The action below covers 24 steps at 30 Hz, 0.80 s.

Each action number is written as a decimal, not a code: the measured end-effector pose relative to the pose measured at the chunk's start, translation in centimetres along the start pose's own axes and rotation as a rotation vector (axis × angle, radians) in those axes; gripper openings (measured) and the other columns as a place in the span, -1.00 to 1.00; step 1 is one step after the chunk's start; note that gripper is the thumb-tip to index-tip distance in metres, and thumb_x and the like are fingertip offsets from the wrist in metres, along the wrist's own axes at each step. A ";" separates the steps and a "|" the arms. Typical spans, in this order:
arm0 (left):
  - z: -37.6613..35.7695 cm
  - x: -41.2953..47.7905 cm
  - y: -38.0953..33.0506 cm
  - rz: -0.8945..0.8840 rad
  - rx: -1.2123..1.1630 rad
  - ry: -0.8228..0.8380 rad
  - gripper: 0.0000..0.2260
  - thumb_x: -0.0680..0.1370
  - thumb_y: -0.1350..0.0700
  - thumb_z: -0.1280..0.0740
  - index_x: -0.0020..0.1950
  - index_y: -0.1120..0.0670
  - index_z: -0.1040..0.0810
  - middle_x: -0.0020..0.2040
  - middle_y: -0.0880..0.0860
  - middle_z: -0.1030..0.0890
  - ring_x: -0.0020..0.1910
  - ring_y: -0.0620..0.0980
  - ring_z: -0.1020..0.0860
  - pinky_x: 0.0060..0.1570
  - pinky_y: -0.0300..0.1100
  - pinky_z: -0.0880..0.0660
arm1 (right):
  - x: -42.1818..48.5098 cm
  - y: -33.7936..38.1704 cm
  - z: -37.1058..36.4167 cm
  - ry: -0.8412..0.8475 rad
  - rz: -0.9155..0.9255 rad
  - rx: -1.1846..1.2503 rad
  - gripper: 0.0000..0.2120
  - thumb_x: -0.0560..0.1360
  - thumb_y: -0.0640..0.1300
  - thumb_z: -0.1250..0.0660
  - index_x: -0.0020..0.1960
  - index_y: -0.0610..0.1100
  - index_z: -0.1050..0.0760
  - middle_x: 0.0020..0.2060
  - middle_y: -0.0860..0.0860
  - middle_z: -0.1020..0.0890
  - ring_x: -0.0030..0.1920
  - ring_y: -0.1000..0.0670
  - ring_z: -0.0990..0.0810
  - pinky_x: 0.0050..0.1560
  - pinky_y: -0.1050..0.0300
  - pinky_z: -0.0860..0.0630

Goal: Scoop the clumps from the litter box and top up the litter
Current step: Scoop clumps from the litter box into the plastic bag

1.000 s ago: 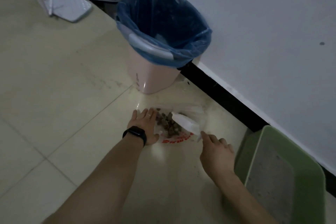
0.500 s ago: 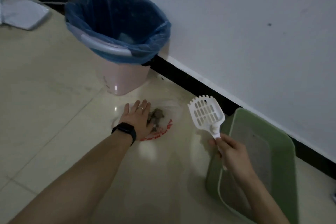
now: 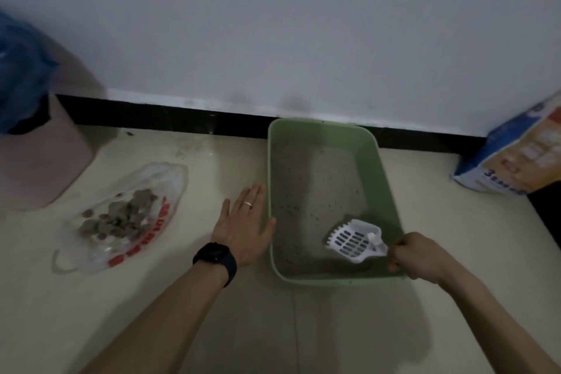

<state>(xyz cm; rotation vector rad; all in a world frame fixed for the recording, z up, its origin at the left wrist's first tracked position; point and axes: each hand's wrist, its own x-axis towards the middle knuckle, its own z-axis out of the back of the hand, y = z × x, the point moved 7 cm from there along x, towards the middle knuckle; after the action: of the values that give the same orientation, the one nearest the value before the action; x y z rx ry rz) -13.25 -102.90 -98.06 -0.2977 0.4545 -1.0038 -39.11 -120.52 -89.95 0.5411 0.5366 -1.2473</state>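
A green litter box [image 3: 385, 179] with grey litter stands on the floor against the wall. My right hand [image 3: 416, 256] grips the handle of a white slotted scoop [image 3: 352, 240], whose head lies low in the box's near right corner. My left hand [image 3: 243, 222] lies flat on the floor with straight fingers, its thumb touching the box's left wall. To the left, a clear plastic bag [image 3: 100, 255] with red print lies spread on the floor and holds a pile of grey-brown clumps [image 3: 118, 218].
A pink bin [image 3: 45, 161] lined with a blue bag stands at the far left by the wall. A blue and orange litter bag [image 3: 516, 158] stands at the right against the wall. Pale tiled floor lies between them.
My right hand carried the scoop from the plastic bag over to the litter box and lowered it inside. My left hand left the bag and now rests beside the box. The view swung right.
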 end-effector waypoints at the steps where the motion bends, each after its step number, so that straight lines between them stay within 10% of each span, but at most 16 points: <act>1: -0.4 0.1 -0.6 -0.003 0.011 -0.001 -0.39 0.66 -0.15 0.07 0.58 0.01 0.31 0.60 -0.06 0.24 0.57 -0.08 0.18 0.53 0.04 0.19 | 0.2 -0.1 -0.6 0.034 -0.005 0.016 -0.78 0.44 -0.16 -0.28 -0.32 -0.15 -0.64 -0.52 0.01 -0.58 -0.42 0.00 -0.53 -0.29 0.16 -0.48; 6: -1.0 0.6 -0.9 0.012 0.044 -0.034 -0.32 0.64 -0.08 -0.02 0.53 0.00 0.43 0.58 -0.05 0.29 0.57 -0.08 0.22 0.53 0.01 0.21 | 1.6 1.1 -3.5 0.100 0.071 0.036 -0.74 0.44 -0.10 -0.30 -0.25 -0.22 -0.67 -0.39 -0.08 -0.66 -0.37 -0.07 -0.58 -0.29 0.16 -0.43; 11: -1.5 0.4 -0.7 0.016 0.031 -0.071 -0.30 0.61 -0.07 -0.04 0.56 0.02 0.36 0.59 -0.04 0.26 0.57 -0.07 0.20 0.53 0.01 0.20 | 3.9 2.4 -6.3 0.030 0.116 0.264 -0.32 0.48 0.43 -0.15 -0.40 -0.14 -0.57 -0.50 0.05 -0.61 -0.45 0.02 -0.53 -0.32 0.17 -0.42; 17: -1.7 0.5 -1.0 0.030 0.066 -0.105 -0.31 0.54 -0.09 0.09 0.58 0.06 0.31 0.59 -0.01 0.26 0.57 -0.06 0.18 0.51 0.00 0.21 | 8.5 8.5 -9.9 0.082 0.147 0.432 -0.77 0.51 -0.12 -0.25 -0.31 -0.13 -0.51 -0.44 -0.05 -0.51 -0.38 -0.04 -0.46 -0.32 0.14 -0.35; 24: -1.5 0.6 -1.2 0.065 0.153 -0.082 -0.30 0.60 -0.07 0.01 0.55 0.06 0.40 0.56 -0.03 0.36 0.56 -0.05 0.27 0.49 0.04 0.28 | 10.2 15.2 -11.2 -0.003 0.093 0.939 -0.73 0.56 -0.18 -0.22 -0.29 -0.14 -0.53 -0.43 -0.07 -0.53 -0.40 -0.04 -0.47 -0.33 0.12 -0.35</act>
<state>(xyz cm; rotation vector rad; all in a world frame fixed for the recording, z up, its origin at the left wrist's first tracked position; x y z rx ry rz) -14.66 -104.05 -98.96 -0.1850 0.3089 -0.9535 -22.91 -117.24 -103.67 1.3269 -0.1200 -1.3694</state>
